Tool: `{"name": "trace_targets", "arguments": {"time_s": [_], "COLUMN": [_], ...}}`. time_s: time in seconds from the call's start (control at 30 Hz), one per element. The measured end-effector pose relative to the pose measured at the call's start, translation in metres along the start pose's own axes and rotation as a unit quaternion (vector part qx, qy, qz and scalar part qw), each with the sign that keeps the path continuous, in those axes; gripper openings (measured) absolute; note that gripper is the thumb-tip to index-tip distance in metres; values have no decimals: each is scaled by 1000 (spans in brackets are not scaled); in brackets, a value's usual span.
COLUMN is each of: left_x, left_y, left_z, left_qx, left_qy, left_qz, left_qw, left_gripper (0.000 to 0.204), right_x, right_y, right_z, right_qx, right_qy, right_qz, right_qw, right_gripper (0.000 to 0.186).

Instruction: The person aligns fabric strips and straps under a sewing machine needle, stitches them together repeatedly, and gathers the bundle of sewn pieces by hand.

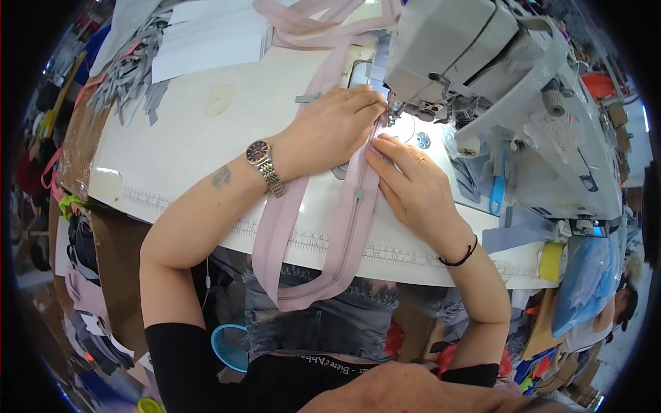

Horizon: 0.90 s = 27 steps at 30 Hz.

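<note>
A long pink zipper tape runs up to the needle area of a white sewing machine and hangs in a loop over the table's front edge. A small grey slider sits on it. My left hand, wearing a watch at the wrist, is closed over the tape just left of the presser foot; its thumb is hidden. Just nearer me, my right hand holds the tape's right edge with fingertips pressed together. A ring and a dark wristband show on that arm.
Grey fabric strips and white sheets lie at the far left. More pink tape is piled behind. A blue-handled tool and a yellow roll lie right. A ruler strip follows the table's front edge.
</note>
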<state>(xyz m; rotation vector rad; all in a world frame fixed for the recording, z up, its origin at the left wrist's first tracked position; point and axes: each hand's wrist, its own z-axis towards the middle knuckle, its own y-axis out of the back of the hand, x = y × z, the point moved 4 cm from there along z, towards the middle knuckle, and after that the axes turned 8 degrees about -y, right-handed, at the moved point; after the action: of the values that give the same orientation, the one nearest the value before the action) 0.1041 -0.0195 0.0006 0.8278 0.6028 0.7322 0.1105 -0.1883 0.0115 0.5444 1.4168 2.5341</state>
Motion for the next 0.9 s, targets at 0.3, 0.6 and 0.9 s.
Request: {"name": "trace_targets", "arguments": {"time_s": [0.3,0.6,0.9], "left_x": [-9,-95,-95], "left_y": [8,48,59], "left_z": [-8,-87,-104], "left_qx": [56,95,206], "left_qy": [17,-54,11], "left_qz": [149,73,-116], "left_qw": [987,991,972], "left_gripper": [33,39,44], "right_x": [5,17,65], "right_y": [0,8,47], "right_z": [3,16,55], "right_qx": [15,59,52], "right_qy": [6,-92,-91], "right_qz": [19,-2,383], "right_qw": [1000,994,918], "right_gripper": [34,23,43]}}
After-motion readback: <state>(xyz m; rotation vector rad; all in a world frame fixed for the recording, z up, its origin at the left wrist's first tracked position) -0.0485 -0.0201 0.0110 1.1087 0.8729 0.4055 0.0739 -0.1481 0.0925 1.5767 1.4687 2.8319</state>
